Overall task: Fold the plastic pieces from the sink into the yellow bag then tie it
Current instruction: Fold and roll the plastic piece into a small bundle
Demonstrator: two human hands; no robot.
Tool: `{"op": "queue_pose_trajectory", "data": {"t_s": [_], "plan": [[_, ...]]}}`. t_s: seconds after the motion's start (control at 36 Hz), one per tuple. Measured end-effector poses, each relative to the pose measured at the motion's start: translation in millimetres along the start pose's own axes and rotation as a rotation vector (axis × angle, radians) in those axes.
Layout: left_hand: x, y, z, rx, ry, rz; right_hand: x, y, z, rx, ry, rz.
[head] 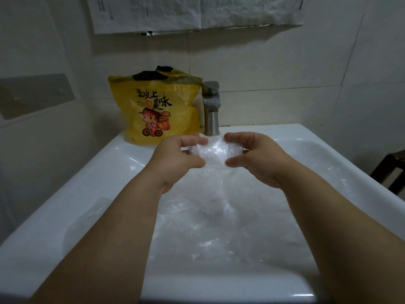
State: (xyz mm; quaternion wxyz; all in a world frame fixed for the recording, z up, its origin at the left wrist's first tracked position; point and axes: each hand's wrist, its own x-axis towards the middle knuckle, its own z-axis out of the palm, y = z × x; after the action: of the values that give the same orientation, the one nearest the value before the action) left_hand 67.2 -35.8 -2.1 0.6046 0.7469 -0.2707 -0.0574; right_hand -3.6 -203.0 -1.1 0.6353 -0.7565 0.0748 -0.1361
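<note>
A clear plastic piece [215,152], folded into a small bundle, is held above the white sink [122,163]. My left hand [177,160] pinches its left end between thumb and fingers. My right hand [255,157] pinches its right end the same way. More clear plastic pieces [210,229] lie crumpled in the basin under my forearms. The yellow bag [156,110], printed with a cartoon figure and black lettering, stands upright on the sink's back left ledge, its mouth loosely gathered with black handles on top.
A metal faucet [211,108] stands at the back of the sink, just right of the yellow bag. Tiled walls surround the sink. Paper sheets [197,12] hang on the wall above. A dark stool or frame [392,170] shows at the right edge.
</note>
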Motion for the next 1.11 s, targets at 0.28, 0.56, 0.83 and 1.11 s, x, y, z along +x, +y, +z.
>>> {"op": "queue_pose_trajectory", "data": {"t_s": [0.28,0.56,0.83,1.11], "plan": [[4,-11,0,0.519,0.116,0.323,5,8,0,-0.359,0.026,-0.136],[4,-10,-3,0.31,0.032,0.134,6,13,-3,-0.738,0.1,-0.342],[7,1,-7,-0.373,0.075,-0.055,-1,2,-2,-0.349,-0.006,-0.173],[12,5,-10,-0.753,0.169,-0.079,-4,-4,12,0.012,-0.085,-0.045]]}}
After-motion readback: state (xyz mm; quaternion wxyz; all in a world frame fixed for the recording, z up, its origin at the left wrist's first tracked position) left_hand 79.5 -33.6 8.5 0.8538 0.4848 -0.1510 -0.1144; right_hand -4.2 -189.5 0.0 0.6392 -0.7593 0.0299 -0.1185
